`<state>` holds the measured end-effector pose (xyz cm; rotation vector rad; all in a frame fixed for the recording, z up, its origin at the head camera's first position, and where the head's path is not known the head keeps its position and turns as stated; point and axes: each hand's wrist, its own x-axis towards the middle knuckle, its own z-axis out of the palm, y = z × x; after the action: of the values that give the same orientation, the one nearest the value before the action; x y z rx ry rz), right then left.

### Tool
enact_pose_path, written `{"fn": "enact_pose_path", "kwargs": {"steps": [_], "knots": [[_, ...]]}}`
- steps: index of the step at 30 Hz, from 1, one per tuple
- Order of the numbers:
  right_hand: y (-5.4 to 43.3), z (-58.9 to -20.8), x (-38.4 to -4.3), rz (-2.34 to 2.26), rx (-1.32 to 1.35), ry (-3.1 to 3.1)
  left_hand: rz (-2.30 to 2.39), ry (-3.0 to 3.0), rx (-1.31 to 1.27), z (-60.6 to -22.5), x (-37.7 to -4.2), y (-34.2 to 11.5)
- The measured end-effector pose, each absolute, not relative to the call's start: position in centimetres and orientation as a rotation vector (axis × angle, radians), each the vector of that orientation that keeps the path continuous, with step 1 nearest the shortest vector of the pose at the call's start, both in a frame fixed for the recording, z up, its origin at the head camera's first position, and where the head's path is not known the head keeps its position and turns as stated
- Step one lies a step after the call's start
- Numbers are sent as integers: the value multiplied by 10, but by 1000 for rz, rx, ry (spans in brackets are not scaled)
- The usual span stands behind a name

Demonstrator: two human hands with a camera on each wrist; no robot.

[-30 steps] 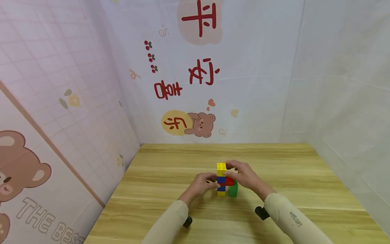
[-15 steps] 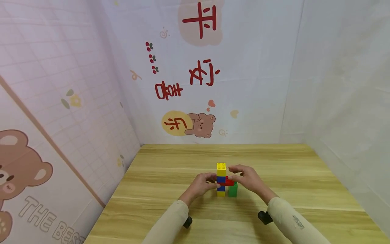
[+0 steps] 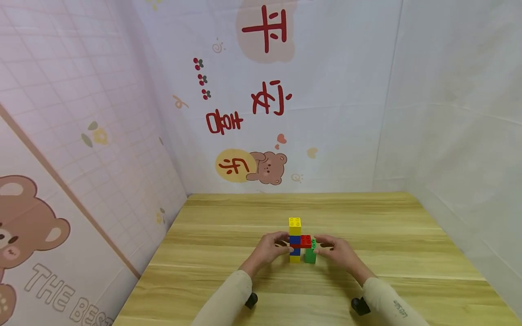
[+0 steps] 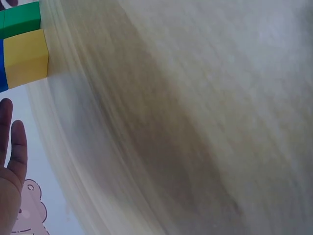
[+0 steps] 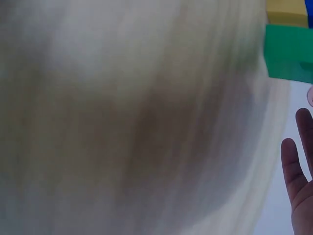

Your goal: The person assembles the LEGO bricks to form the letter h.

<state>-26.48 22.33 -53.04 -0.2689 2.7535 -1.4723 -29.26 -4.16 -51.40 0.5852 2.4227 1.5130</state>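
A tower of toy building bricks stands upright on the table: a yellow brick (image 3: 295,227) on top, blue bricks (image 3: 295,239) below it and another yellow brick (image 3: 295,259) at the base. From between the blue bricks a red brick (image 3: 306,240) reaches right to the top of a green block (image 3: 310,256), whose outer studs show. My left hand (image 3: 267,250) holds the tower's left side, thumb in front and fingers partly hidden behind. At the green block's right side, my right hand (image 3: 339,254) pinches with thumb in front and forefinger toward the back.
The wooden table (image 3: 228,213) meets a white printed cloth wall (image 3: 334,113) at the back, with more cloth at both sides. Black wrist mounts (image 3: 360,306) hang under both sleeves.
My right hand has left the top yellow brick and come down and rightward to the green block, uncovering the red brick. My left hand stays at the tower.
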Motion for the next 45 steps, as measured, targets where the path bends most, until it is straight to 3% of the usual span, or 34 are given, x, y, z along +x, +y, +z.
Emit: {"fn": "enact_pose_path", "kwargs": {"steps": [20,45], "knots": [[211,-542,-260,-1547,-181,2710,1574,2424,500,-520,-298,-35],[214,-545,-261,-1406,-443,2549,1393,2327,476,-526,-295,-39]]}}
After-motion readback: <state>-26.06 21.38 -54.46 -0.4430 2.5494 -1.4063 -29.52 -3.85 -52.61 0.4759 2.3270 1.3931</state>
